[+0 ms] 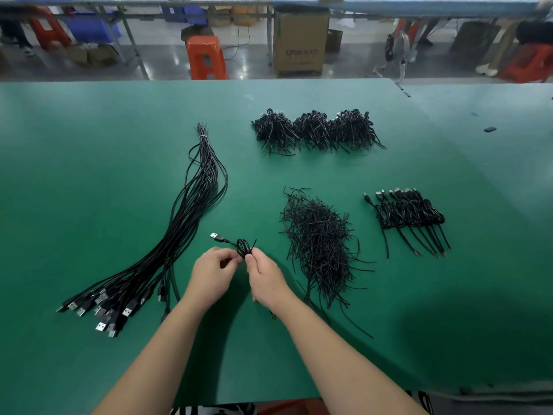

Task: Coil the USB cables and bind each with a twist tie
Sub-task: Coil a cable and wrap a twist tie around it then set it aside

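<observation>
Your left hand (211, 272) and right hand (263, 274) meet just above the green tabletop (89, 175), both fingers curled around a small coiled USB cable (243, 246) held between them; its silver-tipped plug (214, 236) juts up and to the left, clear of your fingers. A thin black twist tie (253, 244) sticks up from the coil beside your right fingertips, which pinch at the coil's lower edge, while your left hand grips the coil from the other side. To your left lies a long bundle of uncoiled USB cables (191, 211), bound near its far end by a pale tie, the plugs fanned out close to your left forearm. To your right sits a loose heap of black twist ties (320, 244), a few strands trailing toward your right forearm. Farther right, a neat row of finished coiled cables (410, 214) rests with plugs pointing away from you and bare ends toward you. At the far side of the tabletop, three dark piles of bundled cables (314, 130) sit side by side. Beyond the tabletop's edge stand an orange stool (206, 56) and a cardboard box (300, 40) on the floor
</observation>
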Tool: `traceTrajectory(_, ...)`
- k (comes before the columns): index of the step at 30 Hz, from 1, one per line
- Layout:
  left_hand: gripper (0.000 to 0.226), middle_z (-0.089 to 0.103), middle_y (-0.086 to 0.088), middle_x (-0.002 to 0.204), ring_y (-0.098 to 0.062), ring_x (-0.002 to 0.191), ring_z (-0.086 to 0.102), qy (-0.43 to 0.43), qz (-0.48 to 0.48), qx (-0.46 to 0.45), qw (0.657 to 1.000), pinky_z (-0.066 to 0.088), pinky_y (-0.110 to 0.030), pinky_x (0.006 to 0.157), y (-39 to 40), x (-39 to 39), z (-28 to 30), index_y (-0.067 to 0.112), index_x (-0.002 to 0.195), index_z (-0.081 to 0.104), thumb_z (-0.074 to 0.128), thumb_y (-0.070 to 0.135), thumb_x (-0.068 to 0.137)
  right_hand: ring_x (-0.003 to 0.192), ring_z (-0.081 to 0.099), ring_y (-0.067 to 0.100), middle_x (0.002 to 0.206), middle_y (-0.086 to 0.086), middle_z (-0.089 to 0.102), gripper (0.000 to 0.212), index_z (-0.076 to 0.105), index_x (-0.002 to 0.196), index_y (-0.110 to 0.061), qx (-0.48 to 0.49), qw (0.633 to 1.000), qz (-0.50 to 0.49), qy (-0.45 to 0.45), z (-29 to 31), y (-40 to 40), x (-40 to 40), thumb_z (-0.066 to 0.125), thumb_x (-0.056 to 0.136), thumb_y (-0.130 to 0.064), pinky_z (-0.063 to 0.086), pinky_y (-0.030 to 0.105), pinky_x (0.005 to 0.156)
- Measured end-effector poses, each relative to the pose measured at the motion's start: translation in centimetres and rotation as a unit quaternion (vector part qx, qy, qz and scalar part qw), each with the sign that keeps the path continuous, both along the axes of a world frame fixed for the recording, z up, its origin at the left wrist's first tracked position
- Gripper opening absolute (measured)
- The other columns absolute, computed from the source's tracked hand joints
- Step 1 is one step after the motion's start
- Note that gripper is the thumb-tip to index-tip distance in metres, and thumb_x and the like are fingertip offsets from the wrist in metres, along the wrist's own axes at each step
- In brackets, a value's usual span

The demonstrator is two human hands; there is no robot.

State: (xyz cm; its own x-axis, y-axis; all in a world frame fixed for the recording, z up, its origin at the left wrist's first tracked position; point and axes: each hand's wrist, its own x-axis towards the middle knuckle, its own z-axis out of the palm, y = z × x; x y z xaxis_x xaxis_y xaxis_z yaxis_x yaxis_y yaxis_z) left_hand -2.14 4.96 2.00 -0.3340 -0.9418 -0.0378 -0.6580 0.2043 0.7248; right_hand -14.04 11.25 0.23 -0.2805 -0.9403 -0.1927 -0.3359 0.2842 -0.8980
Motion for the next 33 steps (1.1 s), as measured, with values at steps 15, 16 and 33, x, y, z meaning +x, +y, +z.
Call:
traceTrajectory(15, 0.021, 0.072, 0.000, 0.102, -0.024, 0.096, 0.067, -0.102, -0.238, -0.357, 0.897, 0.042, -0.029, 0.093, -0.4, 1.3, 2.1, 0.013, 0.084, 0.067, 0.059, -0.007, 0.080, 0.037, 0.047, 0.020, 0.050, -0.007, 0.044, 0.036, 0.056, 0.079, -0.023, 0.063, 0.993, 0.041, -0.096, 0.0, -0.9, -0.6, 0.031, 0.089, -0.047, 0.045, 0.038, 0.046)
traceTrajectory(16, 0.017, 0.073, 0.002, 0.095, -0.025, 0.088, 0.066, -0.092, -0.228, -0.325, 0.913, 0.043, -0.029, 0.088, -0.5, 1.2, 2.2, 0.014, 0.084, 0.067, 0.061, -0.002, 0.083, 0.037, 0.046, 0.019, 0.050, -0.007, 0.042, 0.034, 0.055, 0.078, -0.022, 0.063, 0.991, 0.045, -0.105, -0.1, -0.9, -0.5, 0.032, 0.089, -0.044, 0.046, 0.045, 0.050)
traceTrajectory(33, 0.011, 0.070, 0.004, 0.066, -0.007, 0.058, 0.058, 0.034, -0.038, 0.147, 0.988, 0.046, -0.020, 0.057, -2.0, 0.3, 2.9, 0.014, 0.078, 0.075, 0.073, 0.012, 0.088, 0.043, 0.055, 0.018, 0.059, -0.004, 0.046, 0.036, 0.044, 0.074, -0.019, -0.043, 0.996, 0.036, 0.068, -0.5, 0.8, 0.4, 0.038, 0.102, -0.041, 0.047, 0.035, 0.040)
